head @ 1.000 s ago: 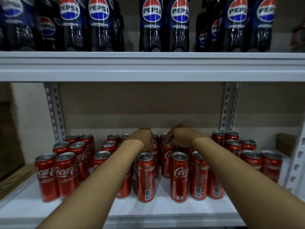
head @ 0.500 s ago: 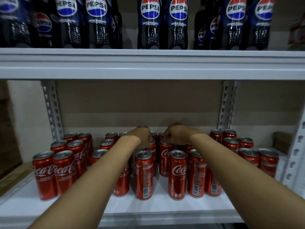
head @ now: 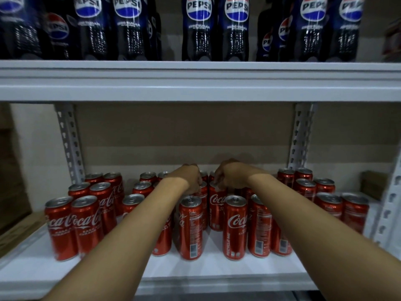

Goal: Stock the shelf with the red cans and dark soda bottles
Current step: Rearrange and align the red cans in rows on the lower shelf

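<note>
Barely shifted since half a second earlier: both forearms stretched over the front row as before, left hand and right hand at the same two cans deep in the middle cluster, only the head camera leaned a touch nearer. Stood knuckles-up with fingers curled down over the rims, the left on a can and the right on the neighbouring Coca-Cola can; seemingly gripped by the tops, though fingertips were hidden behind the knuckles, so a firm hold could not be confirmed. Judged to be the placing step for red cans on the lower shelf, two cans being seated into the gap behind the front row. Filled already in large part: clusters of upright cans at left, centre and right, with bare white shelf between and in front. Lined along the upper shelf were the dark soda bottles, upright, with a gap or two between groups. Called for next, by this reading: settling both cans flat and square with their neighbours, loosening the fingers, then lifting straight up before drawing the arms back, since the forearms passed close over the front cans and a low withdrawal could topple them.
</note>
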